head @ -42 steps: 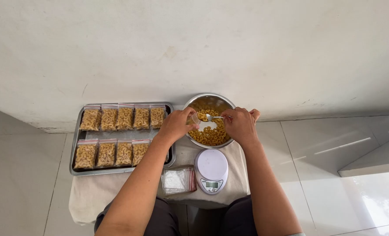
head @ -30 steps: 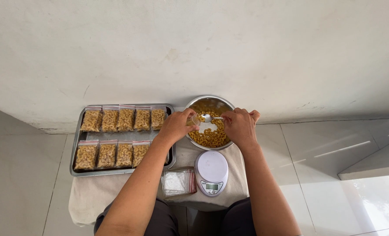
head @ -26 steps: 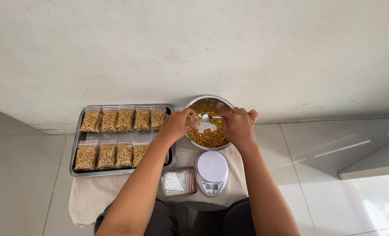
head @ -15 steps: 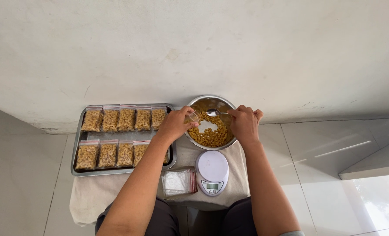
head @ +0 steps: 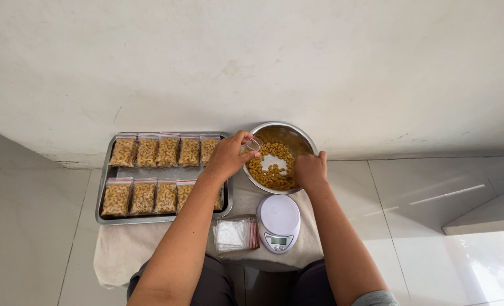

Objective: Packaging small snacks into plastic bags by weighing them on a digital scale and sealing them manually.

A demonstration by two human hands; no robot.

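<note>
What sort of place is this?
Probably a home floor set up for packing snacks: a tray of filled bags, a small scale and a metal bowl sit on a cloth over tiles.

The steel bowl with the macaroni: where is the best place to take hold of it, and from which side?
Take the steel bowl at its rim on the far right, coming from the right. That arc is bare and stands proud, so fingers can hook over it. The left hand with a small clear bag covers the left rim, and the right hand the near one.
</note>
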